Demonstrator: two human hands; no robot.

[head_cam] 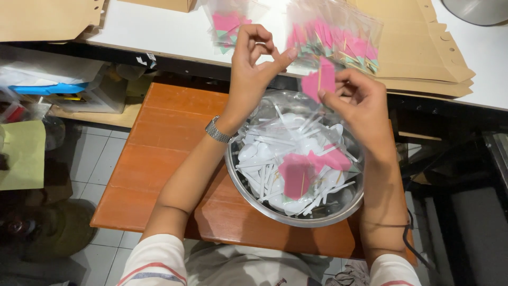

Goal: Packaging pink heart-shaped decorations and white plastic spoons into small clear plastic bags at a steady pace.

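- The left hand (253,63) is raised above the far rim of the round shiny steel bowl (248,182). Its thumb and forefinger are pinched together, the other fingers curled; the grip is narrow, and whether it pinches clear film or nothing I cannot tell.
- A metal-link wristwatch (218,131) sits on the left wrist.
- The right hand (359,98) is beside it, also above the bowl. Its grip is closed on one clear plastic sachet with a pink napkin and a wooden toothpick inside (319,80), held upright between thumb and fingers.
- The two hands are near each other but not touching.
- The steel bowl rests on an orange-brown wooden stool top (169,132), just in front of the counter.
- Inside the bowl lie many white plastic spoons (264,159), too tangled to count, and two more pink napkin pieces (296,175) lie on top of them.
- On the white counter (164,32) beyond the hands are two heaps of filled clear sachets: a small one (228,24) to the left and a larger one (341,37) to the right.
- Flat brown cardboard sheets (423,47) are stacked on the counter's right side; another brown sheet (47,18) lies at far left.
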